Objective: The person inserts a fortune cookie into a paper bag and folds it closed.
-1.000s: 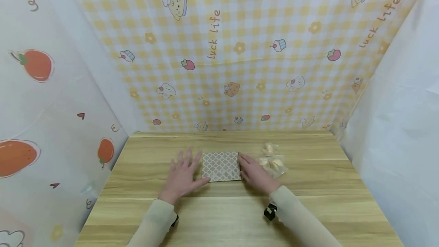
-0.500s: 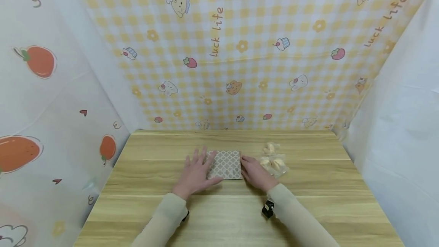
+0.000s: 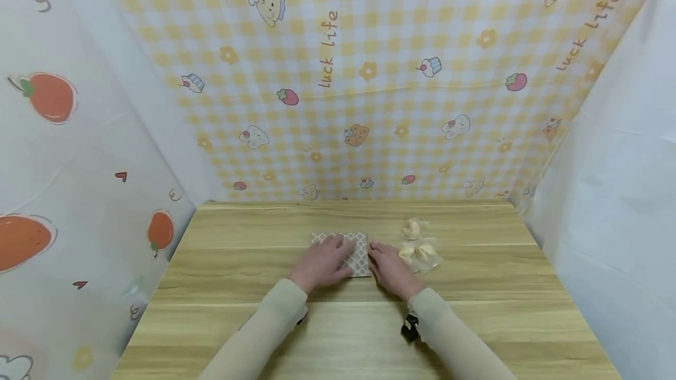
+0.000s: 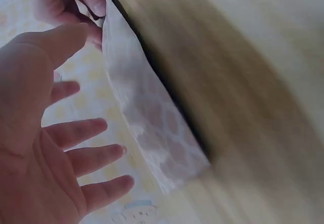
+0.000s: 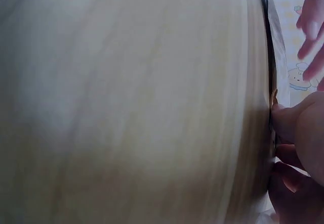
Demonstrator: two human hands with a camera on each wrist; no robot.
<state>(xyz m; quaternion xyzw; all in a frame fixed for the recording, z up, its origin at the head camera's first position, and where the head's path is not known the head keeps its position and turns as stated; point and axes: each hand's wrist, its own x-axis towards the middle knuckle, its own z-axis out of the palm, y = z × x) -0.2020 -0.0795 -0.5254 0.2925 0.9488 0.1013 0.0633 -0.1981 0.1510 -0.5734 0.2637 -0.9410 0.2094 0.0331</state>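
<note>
A flat paper bag (image 3: pixel 361 254) with a grey and white lattice print lies on the wooden table. My left hand (image 3: pixel 323 264) hovers over its left and middle part, fingers spread and straight, and hides much of it. In the left wrist view the palm and extended fingers (image 4: pixel 93 158) are beside the bag (image 4: pixel 152 113). At the bag's right end, my right hand (image 3: pixel 392 268) pinches the edge between thumb and fingers. The right wrist view shows the right thumb (image 5: pixel 288 118) at that edge, beside a small brown bit of it.
Right of my right hand lie three clear packets (image 3: pixel 422 251) with pale folded cookies inside. A yellow checked backdrop (image 3: pixel 369 98) rises behind the table (image 3: pixel 475 309), with white sheets at both sides. Black wrist cameras (image 3: pixel 410 327) hang under my sleeves.
My left hand has moved right, from beside the bag's left edge to over its middle. My right hand stays at the right end, and the packets lie where they were.
</note>
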